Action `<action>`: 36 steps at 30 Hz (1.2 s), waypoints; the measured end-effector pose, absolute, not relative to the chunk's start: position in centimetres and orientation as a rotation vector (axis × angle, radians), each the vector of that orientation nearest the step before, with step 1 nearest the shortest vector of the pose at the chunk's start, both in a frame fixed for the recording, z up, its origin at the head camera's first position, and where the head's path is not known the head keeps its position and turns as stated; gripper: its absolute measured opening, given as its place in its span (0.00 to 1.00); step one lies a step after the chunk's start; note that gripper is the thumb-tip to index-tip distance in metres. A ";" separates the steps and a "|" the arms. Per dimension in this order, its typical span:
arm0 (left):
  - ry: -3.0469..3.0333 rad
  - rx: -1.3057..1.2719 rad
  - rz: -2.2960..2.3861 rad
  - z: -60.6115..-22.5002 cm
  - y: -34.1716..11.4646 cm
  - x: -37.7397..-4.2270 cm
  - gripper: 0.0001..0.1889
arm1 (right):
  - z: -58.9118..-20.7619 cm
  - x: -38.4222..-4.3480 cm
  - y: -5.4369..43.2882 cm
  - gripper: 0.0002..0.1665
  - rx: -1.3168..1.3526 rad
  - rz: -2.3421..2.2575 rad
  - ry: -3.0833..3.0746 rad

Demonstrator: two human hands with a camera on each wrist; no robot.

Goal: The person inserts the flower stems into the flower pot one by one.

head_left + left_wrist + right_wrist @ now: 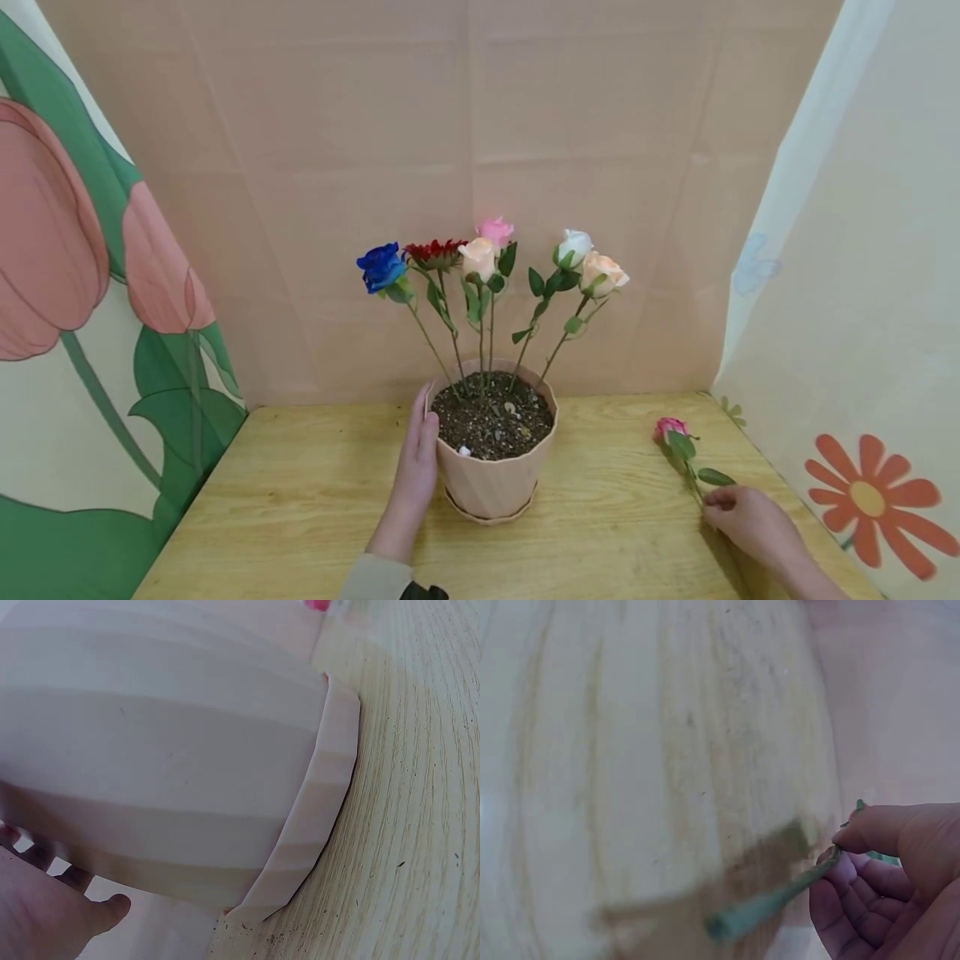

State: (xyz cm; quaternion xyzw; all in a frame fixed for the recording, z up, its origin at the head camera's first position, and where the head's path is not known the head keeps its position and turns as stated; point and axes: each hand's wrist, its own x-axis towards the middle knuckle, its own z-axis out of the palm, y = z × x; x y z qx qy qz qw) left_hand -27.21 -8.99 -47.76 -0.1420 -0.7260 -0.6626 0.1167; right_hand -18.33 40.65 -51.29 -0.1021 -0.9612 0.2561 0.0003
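My left hand (420, 454) rests against the left side of a pale pink flowerpot (489, 482), its fingers lying along the wall near the rim. The left wrist view shows the pot's ridged side close up, with the hand (45, 911) at its lower left. At the right of the table, my right hand (753, 523) pinches the stem of a deep pink rose (670, 427) between thumb and fingers. The bloom points away from me. In the right wrist view the cut end of the green stem (761, 911) sticks out from the fingers.
Dark soil (495, 421) fills the pot, where several flowers stand, among them a blue rose (381, 267), a red flower (437, 253) and a white rose (574, 247). The pot sits in a saucer (491, 518) on the wooden table (300, 500). Printed panels flank both sides.
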 end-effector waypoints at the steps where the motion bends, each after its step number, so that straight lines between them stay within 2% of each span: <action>1: -2.127 -0.413 -1.940 -47.8 -9.0 -27.2 0.29 | -51.2 -18.4 40.7 0.16 -0.327 0.827 -3.008; 12: -2.132 -0.409 -1.944 -47.7 -9.0 -27.3 0.30 | -47.7 -18.4 39.9 0.31 -0.378 1.141 -2.839; 25: -2.138 -0.393 -1.964 -47.7 -9.0 -27.3 0.30 | -44.1 -17.8 37.2 0.33 -0.357 1.234 -2.588; 32: -2.145 -0.387 -1.966 -48.0 -9.1 -27.3 0.29 | -42.4 -17.4 35.8 0.37 -0.332 1.288 -2.521; 36: -2.144 -0.390 -1.956 -48.1 -9.1 -27.4 0.29 | -41.5 -17.4 35.0 0.35 -0.278 1.351 -2.452</action>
